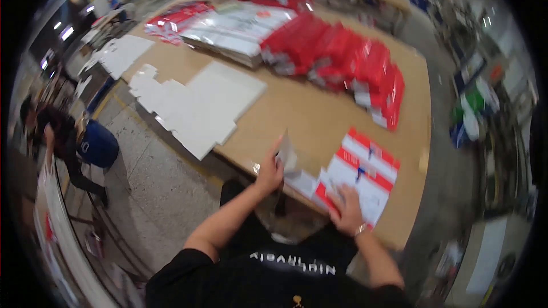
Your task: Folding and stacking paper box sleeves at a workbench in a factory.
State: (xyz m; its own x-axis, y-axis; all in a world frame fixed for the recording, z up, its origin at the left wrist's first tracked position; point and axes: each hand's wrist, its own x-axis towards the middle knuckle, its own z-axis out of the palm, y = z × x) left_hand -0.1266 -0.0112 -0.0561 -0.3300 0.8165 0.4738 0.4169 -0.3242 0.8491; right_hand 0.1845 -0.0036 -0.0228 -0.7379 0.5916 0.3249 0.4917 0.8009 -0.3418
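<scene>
A flat red-and-white printed carton [368, 174] lies on the brown table in front of me, towards the right. My right hand [347, 208] rests on its near part, fingers stretched out and palm down. At the carton's left side, a pale cardboard flap [289, 159] stands raised, and my left hand [269, 172] grips it between thumb and fingers. A white strip [302, 183] runs between the flap and the carton; blur hides whether they are one piece.
White unprinted die-cut sheets [211, 100] lie at the table's left edge, partly overhanging it. A row of red folded cartons [337, 51] and a white stack [240, 28] stand farther back on the table [302, 108]. Left on the floor, a person [60, 131] is near a blue barrel [98, 144].
</scene>
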